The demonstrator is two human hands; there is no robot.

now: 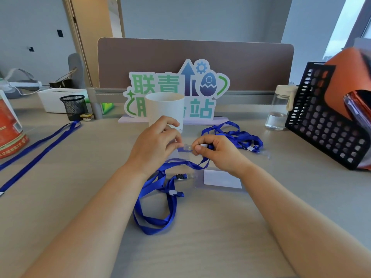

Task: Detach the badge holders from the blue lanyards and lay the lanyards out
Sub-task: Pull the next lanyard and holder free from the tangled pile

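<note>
Pale wood-grain desk (200, 247) is seen before a brown partition, and a white paper cup (164, 109) is taken as the landmark. Just in front of the cup, a clear badge holder (183, 151) is pinched at its top by the curled fingers of the left hand (154, 143), apparently to steady it while the lanyard's clip (204, 145) is squeezed between the thumb and bent fingers of the right hand (216, 151). The two parts are judged not yet separated. The blue lanyard (160, 197) is draped in slack loops nearer the person than the cup, which gives the clip room to turn. A second holder (220, 178) with a white card is laid flat front-right of the cup; whether it is attached cannot be told. Far left of the cup one lanyard (38, 149) is stretched straight; to the cup's right others are heaped (236, 135).
</note>
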